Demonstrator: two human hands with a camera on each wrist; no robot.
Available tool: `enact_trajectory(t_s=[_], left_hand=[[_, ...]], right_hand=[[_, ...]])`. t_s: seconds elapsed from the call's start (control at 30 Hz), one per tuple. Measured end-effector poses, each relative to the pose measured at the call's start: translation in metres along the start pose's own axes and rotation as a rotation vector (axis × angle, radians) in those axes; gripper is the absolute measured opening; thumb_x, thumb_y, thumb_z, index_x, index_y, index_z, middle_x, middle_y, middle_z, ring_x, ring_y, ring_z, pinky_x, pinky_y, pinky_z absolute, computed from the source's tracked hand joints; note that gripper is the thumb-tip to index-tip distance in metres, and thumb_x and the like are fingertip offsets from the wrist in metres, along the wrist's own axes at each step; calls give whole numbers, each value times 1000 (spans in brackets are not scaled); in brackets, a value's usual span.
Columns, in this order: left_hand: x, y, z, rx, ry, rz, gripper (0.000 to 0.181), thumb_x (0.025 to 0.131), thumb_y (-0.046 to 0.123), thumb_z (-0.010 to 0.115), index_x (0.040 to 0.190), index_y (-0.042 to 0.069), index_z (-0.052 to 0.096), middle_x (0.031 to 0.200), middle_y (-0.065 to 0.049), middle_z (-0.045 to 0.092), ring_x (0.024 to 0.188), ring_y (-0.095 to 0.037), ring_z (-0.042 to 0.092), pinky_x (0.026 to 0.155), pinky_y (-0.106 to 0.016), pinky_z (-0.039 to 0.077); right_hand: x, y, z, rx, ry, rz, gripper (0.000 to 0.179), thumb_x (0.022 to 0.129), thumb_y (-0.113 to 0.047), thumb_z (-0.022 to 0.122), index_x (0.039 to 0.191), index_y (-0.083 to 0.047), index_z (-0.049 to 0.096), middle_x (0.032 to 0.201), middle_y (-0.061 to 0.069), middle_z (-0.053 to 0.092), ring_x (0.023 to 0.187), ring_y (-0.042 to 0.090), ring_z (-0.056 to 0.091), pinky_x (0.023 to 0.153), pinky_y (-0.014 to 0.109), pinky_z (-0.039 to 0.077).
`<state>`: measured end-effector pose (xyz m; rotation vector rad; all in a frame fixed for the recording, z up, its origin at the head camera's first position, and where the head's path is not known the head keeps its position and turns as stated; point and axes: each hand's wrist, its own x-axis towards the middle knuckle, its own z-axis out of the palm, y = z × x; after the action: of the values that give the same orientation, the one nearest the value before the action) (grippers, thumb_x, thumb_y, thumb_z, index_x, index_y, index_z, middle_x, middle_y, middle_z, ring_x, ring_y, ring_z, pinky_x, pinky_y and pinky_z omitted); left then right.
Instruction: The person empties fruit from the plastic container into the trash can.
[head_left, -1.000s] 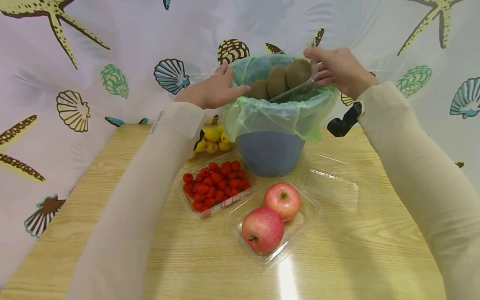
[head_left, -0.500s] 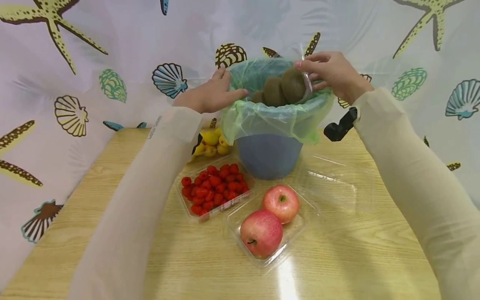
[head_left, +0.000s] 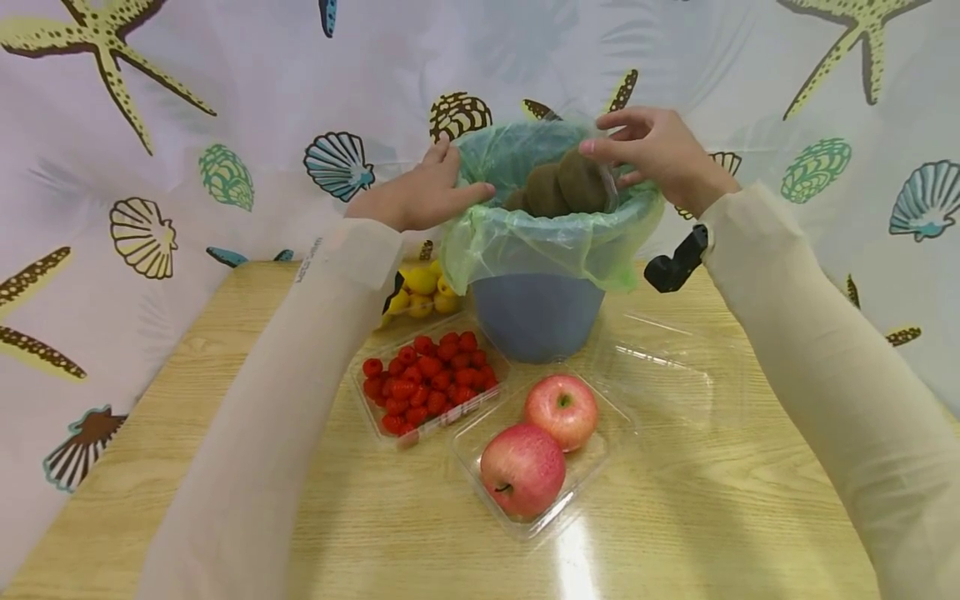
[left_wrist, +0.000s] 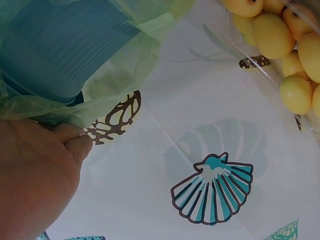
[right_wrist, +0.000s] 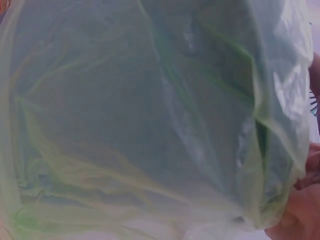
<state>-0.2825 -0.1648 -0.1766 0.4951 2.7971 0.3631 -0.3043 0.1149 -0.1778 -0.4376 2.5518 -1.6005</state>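
Note:
My right hand (head_left: 652,154) pinches the edge of a clear plastic container (head_left: 612,190) at the right rim of a blue bin (head_left: 536,317). Several brown kiwis (head_left: 573,182) lie in the container, which slants down to the left into the bin. A thin green bag (head_left: 536,246) lines the bin and folds over its rim. At the left rim, my left hand (head_left: 420,193) grips bin and bag, its thumb over the edge. In the left wrist view that hand (left_wrist: 37,175) is partly hidden by the bag. The bag (right_wrist: 130,120) fills most of the right wrist view.
In front of the bin stand clear trays of red raspberries (head_left: 427,379) and two apples (head_left: 522,468). Yellow fruits (head_left: 422,283) sit behind my left wrist. A clear plastic container (head_left: 663,371) lies on the right of the wooden table (head_left: 675,533). A shell-patterned curtain (head_left: 247,83) hangs behind.
My right hand has moved slightly left and down, and the container tilts more steeply. The kiwis have sunk lower into the bin. My left hand keeps its place on the rim.

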Motion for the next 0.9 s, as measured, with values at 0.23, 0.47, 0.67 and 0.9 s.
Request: enact_trajectory(t_s=[0.23,0.47,0.67,0.9], left_hand=[[0,-1,1,-11,-4,13,86,98,58,22,147,5,-23,152,-9,-34,142,-23,-28,119,-48,-2],[-3,0,2,-27,-2,0,86,97,59,24,147,6,-23,153,-7,-34,143,-22,-28,119,-47,-3],[-2,-1,2,-35,-1,2,86,98,58,24,147,5,-23,153,-8,-34,143,-22,-28,119,-46,-3],[1,-3,2,-36,11,10,87,97,59,24,147,5,-23,153,-8,-33,143,-23,-27,119,-47,-1]], right_hand=[[-1,2,1,-41,2,-10,64,87,-34,68,144,-18,43,129,3,46,120,23,47,101,47,42],[-2,3,2,-57,10,-22,65,86,-33,70,143,-20,44,123,0,47,113,20,51,100,46,42],[-2,4,3,-67,14,-45,65,85,-31,72,143,-20,44,114,-4,50,106,17,53,94,41,43],[-1,6,4,-68,28,-100,66,83,-29,74,142,-19,46,115,-3,50,107,16,56,85,32,47]])
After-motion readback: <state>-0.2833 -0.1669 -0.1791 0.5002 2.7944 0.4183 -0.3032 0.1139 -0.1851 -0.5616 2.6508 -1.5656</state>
